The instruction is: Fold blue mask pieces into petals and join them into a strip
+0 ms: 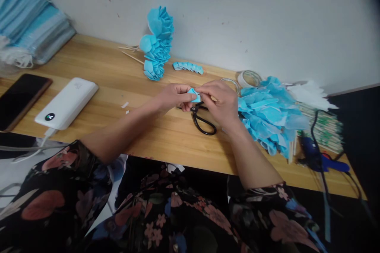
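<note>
- The left hand (173, 98) is pinching a small, folded light-blue piece of soft sheet material (193, 94) between thumb and fingers.
- The right hand (219, 98) is closing its thumb and fingertips together at the piece's right edge, so the piece is sitting between both hands.
- Scissors with black looped handles (207, 129) are lying just below the hands, their blades mostly hidden.
- Pale wood is showing between the left forearm and a white, rounded power bank (67, 102), giving the left side the wider room; small white paper scraps (125, 105) are lying there.
- A heap of thin, bright-blue petals (268, 114) is crowding the right wrist, with a white tape roll (249, 78) standing behind.
- A light-blue pleated strip (187, 67) is lying beyond the hands, near where the wooden table (166, 138) is meeting the grey wall (208, 16).
- The table's front edge is running beneath both forearms.
- The left forearm is slanting in from the lower left, the right from the lower right.
</note>
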The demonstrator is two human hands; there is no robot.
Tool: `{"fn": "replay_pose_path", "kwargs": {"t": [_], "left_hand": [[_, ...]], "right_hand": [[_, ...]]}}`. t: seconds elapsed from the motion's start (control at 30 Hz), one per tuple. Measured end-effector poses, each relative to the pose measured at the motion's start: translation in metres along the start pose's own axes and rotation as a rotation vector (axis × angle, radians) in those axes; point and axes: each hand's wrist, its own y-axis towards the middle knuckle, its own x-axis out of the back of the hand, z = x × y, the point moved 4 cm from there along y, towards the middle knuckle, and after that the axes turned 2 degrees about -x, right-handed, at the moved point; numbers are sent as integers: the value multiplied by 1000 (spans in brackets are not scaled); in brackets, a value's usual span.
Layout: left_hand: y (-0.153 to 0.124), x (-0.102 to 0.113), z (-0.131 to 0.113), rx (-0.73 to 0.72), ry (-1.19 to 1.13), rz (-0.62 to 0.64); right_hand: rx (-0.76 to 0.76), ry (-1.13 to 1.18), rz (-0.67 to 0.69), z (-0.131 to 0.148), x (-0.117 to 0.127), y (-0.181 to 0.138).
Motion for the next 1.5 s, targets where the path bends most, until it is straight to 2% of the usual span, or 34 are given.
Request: {"fn": "replay_pose_path", "kwargs": {"t": [0.33,0.43,0.57,0.77,0.83,1.1,1.33,1.5], "left_hand": [[0,2,5,-9,-92,47],[0,1,5,-4,-103,51],[-1,3,5,24,-88,4],[1,9,7,-29,-27,-98],[1,9,6,-52,6,-116],[1,6,3,-113,125,-76],[1,6,2,-113,172,-86],[0,6,1,-127,189,-102]], "right_hand": [[75,-41,-53,0,-1,-2],[55,-47,-37,0,-1,-2],[-49,19,31,-1,-2,-1],[-489,313,42,-15,-3,-1],[-576,404,83,-17,-5,-2],[-673,503,156,-9,-11,0],[-709,578,124,-13,-14,-1],[-738,626,149,-13,-14,-1]]}}
